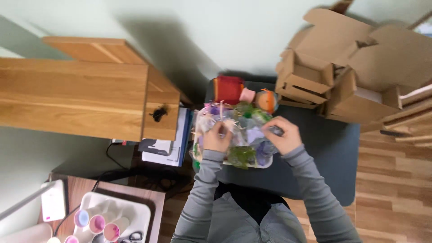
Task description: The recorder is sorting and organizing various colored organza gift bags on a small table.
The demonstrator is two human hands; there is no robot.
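Two hands, left hand (217,137), right hand (283,135), on tray (265,164) of colourful scraps

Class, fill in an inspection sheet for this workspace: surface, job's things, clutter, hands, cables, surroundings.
Surface: dark table, bare at its right side.
Job's things: white tray piled with coloured scraps; what they are made of is too blurred to tell.
Clutter: red box, pink block, orange ball behind the tray.
Hands: left hand and right hand both on the scraps; grip unclear.
Cables: black cables on the floor, left.
Surroundings: cardboard boxes, wooden cabinet, books, tray of cups.
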